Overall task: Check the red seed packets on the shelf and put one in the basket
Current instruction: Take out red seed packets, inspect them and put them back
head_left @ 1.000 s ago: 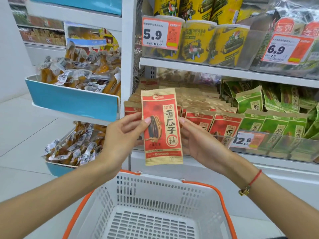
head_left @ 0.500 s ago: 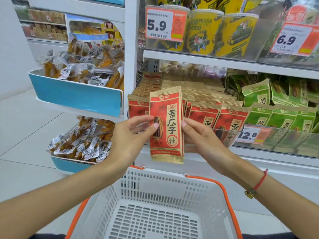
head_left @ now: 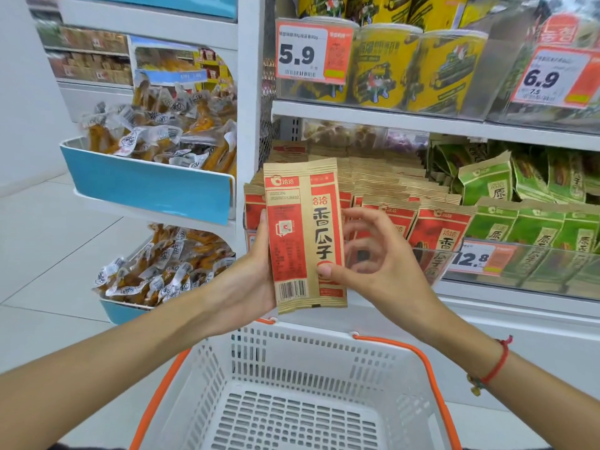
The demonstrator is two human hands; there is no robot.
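Note:
A red and tan seed packet (head_left: 303,235) stands upright in front of the shelf, its back with barcode and date print facing me. My left hand (head_left: 250,271) grips its left edge from behind. My right hand (head_left: 373,258) pinches its lower right edge, thumb on the front and fingers curled behind. More red seed packets (head_left: 435,228) stand in rows on the shelf (head_left: 506,293) behind. Below my hands sits a white basket (head_left: 292,378) with orange handles, nothing in it.
Green packets (head_left: 535,225) fill the shelf to the right, behind a clear guard with a 12.8 price tag (head_left: 470,258). Yellow tubs (head_left: 418,66) stand on the shelf above. Blue bins (head_left: 149,186) of wrapped snacks hang at the left. White floor lies beyond.
The packet has been turned round from its front face to its back. My left hand moved behind its left edge, and my right thumb came onto its lower right.

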